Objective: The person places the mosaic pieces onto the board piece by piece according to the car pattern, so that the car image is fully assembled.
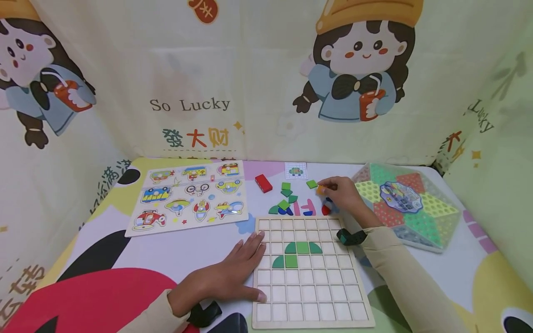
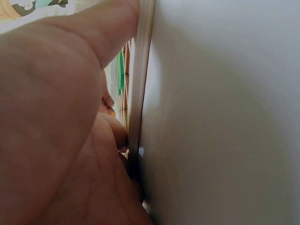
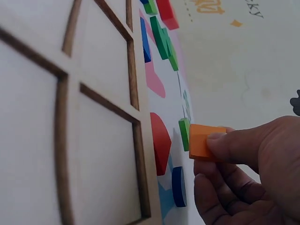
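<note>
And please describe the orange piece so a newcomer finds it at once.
Start at the wooden grid. Beyond its far edge, near the right corner, the right hand pinches the orange piece. Its colour sets it apart from the green piece beside it and the red piece and blue piece nearby.

Loose pieces point(image 1: 287, 192) lie behind the grid board point(image 1: 308, 292), between picture board point(image 1: 189, 198) and case point(image 1: 410, 206).

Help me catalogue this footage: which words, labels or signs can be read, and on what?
"So Lucky": on the backdrop.
"發大财": on the backdrop, below that.
"Lucky", slanted: on the right-hand cloth.
Too small: the purple label on the patterned case.
Not surely legible: the red emblem, other characters on the right-hand cloth and left-hand cloth.
</note>
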Available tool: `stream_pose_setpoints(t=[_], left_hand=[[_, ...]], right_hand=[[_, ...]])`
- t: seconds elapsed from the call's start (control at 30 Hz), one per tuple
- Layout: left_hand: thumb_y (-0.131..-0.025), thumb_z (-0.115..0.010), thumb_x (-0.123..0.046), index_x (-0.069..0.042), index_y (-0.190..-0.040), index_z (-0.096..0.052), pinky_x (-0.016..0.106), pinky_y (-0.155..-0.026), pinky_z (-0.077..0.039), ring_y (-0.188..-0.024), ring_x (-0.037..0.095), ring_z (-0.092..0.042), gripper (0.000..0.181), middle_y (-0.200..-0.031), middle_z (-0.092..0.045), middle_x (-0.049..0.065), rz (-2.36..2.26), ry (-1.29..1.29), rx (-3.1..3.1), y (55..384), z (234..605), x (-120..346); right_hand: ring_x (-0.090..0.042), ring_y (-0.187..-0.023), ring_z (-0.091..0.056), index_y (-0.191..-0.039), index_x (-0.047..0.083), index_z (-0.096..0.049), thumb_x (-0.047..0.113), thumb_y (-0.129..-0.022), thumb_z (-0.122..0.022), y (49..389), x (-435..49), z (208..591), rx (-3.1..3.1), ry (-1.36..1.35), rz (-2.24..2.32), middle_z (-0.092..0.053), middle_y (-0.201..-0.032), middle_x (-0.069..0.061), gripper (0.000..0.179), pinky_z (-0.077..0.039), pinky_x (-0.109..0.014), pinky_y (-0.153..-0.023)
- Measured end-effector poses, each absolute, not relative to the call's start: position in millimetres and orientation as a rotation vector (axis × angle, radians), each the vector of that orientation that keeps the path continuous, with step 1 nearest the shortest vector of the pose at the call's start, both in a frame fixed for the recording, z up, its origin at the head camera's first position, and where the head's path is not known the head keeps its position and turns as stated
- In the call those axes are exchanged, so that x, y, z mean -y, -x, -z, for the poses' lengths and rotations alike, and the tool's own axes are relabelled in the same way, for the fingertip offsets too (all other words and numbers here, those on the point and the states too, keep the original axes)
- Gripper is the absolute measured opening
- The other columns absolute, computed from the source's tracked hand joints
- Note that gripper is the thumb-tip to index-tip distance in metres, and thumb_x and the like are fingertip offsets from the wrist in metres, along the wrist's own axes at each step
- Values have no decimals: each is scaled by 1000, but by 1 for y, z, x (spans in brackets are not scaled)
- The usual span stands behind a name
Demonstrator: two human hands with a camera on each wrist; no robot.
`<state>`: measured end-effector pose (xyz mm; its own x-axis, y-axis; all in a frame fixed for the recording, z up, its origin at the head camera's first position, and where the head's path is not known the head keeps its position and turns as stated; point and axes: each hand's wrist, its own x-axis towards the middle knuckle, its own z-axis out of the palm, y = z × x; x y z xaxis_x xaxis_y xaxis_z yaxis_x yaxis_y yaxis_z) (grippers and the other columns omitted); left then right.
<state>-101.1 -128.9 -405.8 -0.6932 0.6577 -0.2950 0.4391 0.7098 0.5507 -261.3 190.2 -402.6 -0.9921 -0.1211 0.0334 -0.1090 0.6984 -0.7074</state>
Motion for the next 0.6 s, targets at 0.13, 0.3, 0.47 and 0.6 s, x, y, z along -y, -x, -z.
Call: stream_pose_setpoints(t=[0.13,0.3,0.47,0.6], left_hand=[[-79,-66,-65,-10,-157,-14,50,-116,0,-147,18,12,108,-163,10,-2,-605,-839,-2435,102,407,128],[-79,-66,-65,-11,-157,-14,50,-116,0,-147,18,12,108,-163,10,-2,-601,-840,-2432,103,407,128],[-79,-67,-63,-11,-157,-14,51,-116,0,-147,19,12,108,-163,9,-1,-608,-845,-2430,103,407,128],[-80,-67,-63,-10,-157,-13,51,-116,0,-147,19,12,108,-163,9,0,-613,-848,-2429,103,407,129]], right_hand=[[-27,-90,-58,-113,-1,-69,6,-95,-62,258,-191,402,-2848,214,1159,-67,-105,-16,21,-51,-34,-76],[-26,-87,-59,-111,1,-70,7,-95,-62,251,-191,400,-2825,260,1135,-68,-102,-13,19,-51,-33,-74],[-26,-89,-62,-109,0,-70,4,-93,-62,244,-190,397,-2812,352,1123,-69,-104,-14,18,-53,-35,-78],[-23,-85,-63,-105,0,-71,2,-92,-63,237,-188,397,-2805,442,1131,-70,-100,-12,16,-53,-35,-74]])
